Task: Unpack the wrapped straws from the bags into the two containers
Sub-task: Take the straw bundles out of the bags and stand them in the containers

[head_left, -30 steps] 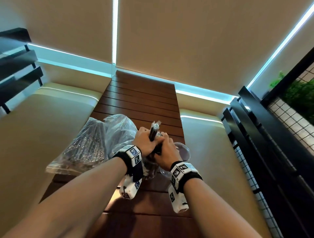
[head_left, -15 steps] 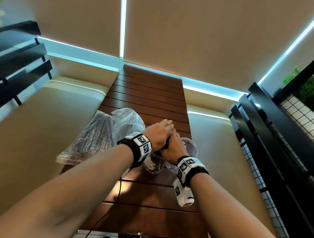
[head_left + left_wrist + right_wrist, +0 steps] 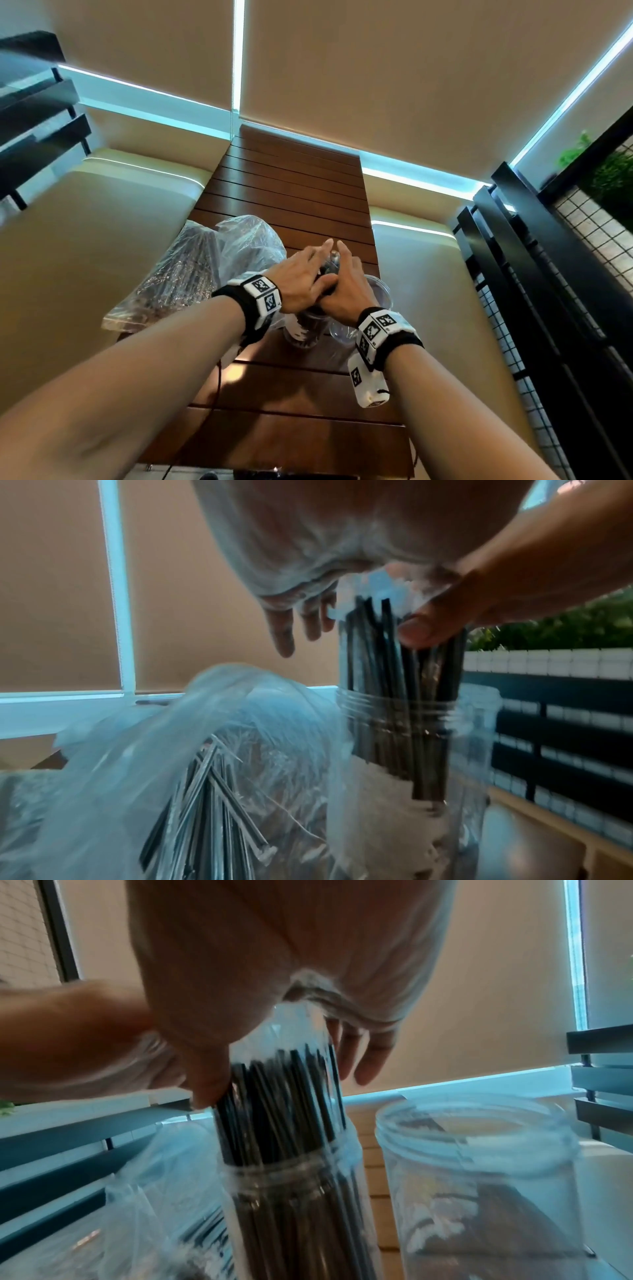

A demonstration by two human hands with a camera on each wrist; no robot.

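A bundle of black wrapped straws (image 3: 331, 264) stands upright in a clear plastic jar (image 3: 305, 334) on the wooden table (image 3: 294, 192). My left hand (image 3: 303, 274) and right hand (image 3: 346, 282) flank the bundle's top with fingers straight. In the left wrist view my left thumb (image 3: 424, 631) rests against the straws (image 3: 383, 683), and the fingers (image 3: 291, 626) hang free. The right wrist view shows my right thumb (image 3: 205, 1088) on the straws (image 3: 284, 1104). A second clear jar (image 3: 479, 1177) stands just right of the first. A clear bag (image 3: 191, 274) with more straws lies to the left.
Beige bench seats (image 3: 85, 274) run along both sides of the narrow slatted table. A black rail and wire mesh fence (image 3: 548, 274) stand at the right. A thin cable (image 3: 215, 387) trails over the table's near part. The table's far half is bare wood.
Both hands gripped the bundle a second ago with its top sticking out. The straws have since sunk into the jar, and both hands have straightened their fingers around the top.
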